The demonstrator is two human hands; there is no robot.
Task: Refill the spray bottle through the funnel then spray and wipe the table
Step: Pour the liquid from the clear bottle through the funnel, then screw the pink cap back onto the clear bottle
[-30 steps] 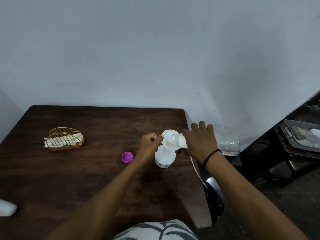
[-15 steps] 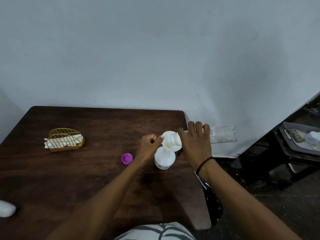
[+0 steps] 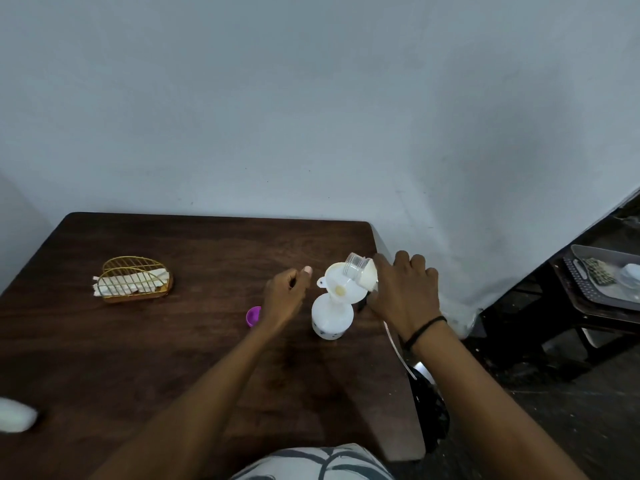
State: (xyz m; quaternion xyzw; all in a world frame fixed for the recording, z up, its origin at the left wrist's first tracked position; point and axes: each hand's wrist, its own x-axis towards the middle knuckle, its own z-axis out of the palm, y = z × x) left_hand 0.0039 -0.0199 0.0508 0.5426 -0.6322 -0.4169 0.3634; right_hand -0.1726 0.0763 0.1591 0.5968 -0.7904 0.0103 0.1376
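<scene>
Near the table's [image 3: 104, 358] right edge, a white bottle [image 3: 331, 318] is standing upright with a funnel [image 3: 341, 285] sitting in its neck. Right hand [image 3: 403, 292] is gripping a clear refill bottle [image 3: 360, 273], tilting its mouth over the funnel. Left hand [image 3: 285, 296] is hovering beside it, fingers loosely curled, holding nothing; a purple cap [image 3: 253, 316] is lying just left.

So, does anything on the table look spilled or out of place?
No spill shows. The funnel sits tilted in the spray bottle, and the left hand is off it. The purple cap lies loose nearby.
</scene>
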